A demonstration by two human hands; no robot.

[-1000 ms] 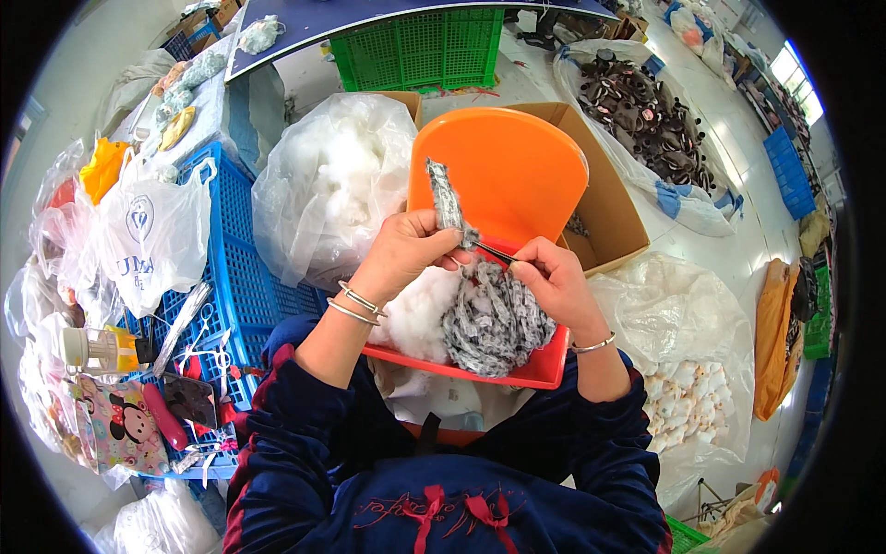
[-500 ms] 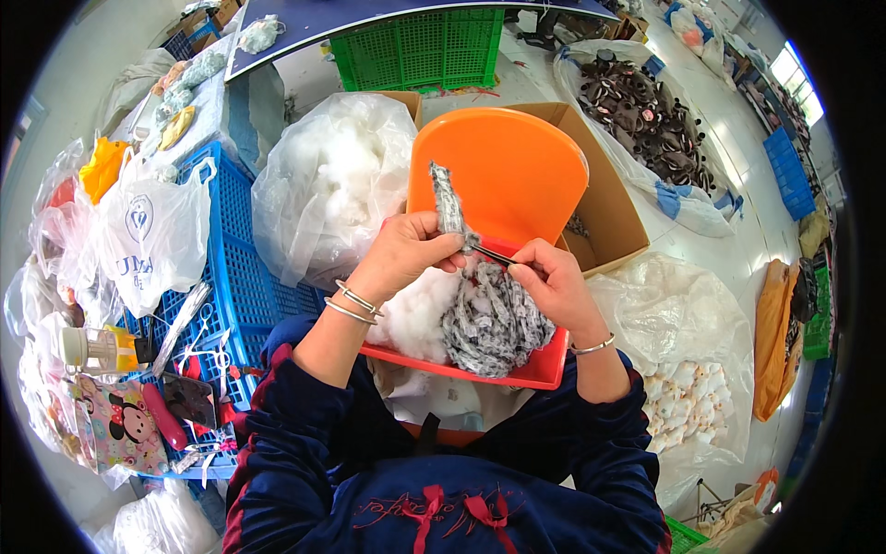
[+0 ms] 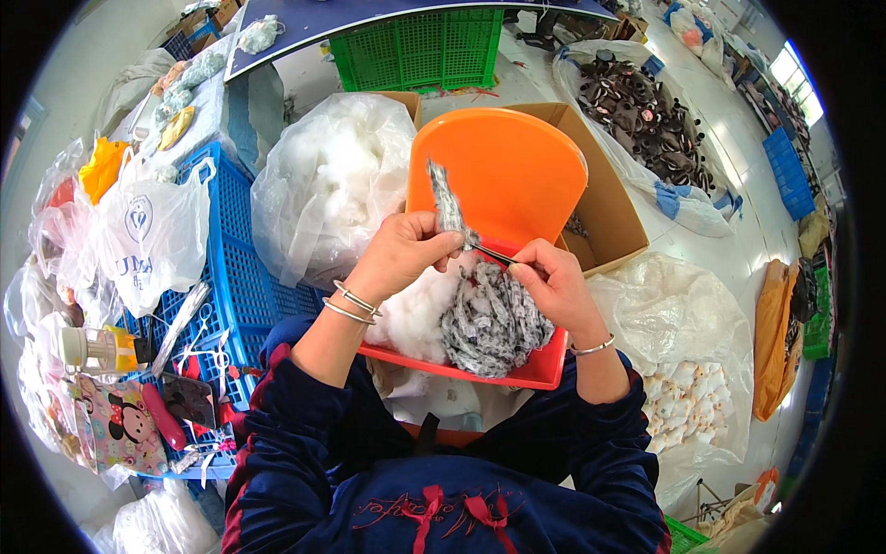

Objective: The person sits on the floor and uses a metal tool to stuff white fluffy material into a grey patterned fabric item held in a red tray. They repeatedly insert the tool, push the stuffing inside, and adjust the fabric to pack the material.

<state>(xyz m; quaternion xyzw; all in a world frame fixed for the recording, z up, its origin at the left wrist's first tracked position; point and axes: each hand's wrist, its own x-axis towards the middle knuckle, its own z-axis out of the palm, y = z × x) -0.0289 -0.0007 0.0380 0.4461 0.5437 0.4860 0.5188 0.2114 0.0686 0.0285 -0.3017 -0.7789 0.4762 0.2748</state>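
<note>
My left hand (image 3: pixel 411 251) pinches a narrow, fuzzy grey-and-white fabric tube (image 3: pixel 445 198), whose tip points up and away. In my right hand (image 3: pixel 556 284) is a thin dark rod-like tool (image 3: pixel 493 254), its far end at the tube's near end beside my left fingertips. Whether the tip goes inside the fabric cannot be made out. Below my hands is a red tray (image 3: pixel 546 375). White fluffy stuffing (image 3: pixel 406 323) fills its left side, and a heap of similar grey fuzzy pieces (image 3: pixel 494 323) lies on the right.
An orange chair back (image 3: pixel 508 171) rises just beyond my hands, with a cardboard box (image 3: pixel 614 217) behind it. A clear bag of stuffing (image 3: pixel 341 175) stands left, beside blue crates (image 3: pixel 240 268) holding scissors (image 3: pixel 221 360). Plastic bags (image 3: pixel 688 314) with small white pieces lie right.
Both hands stay in nearly the same place. The tube's tip has shifted very slightly to the left.
</note>
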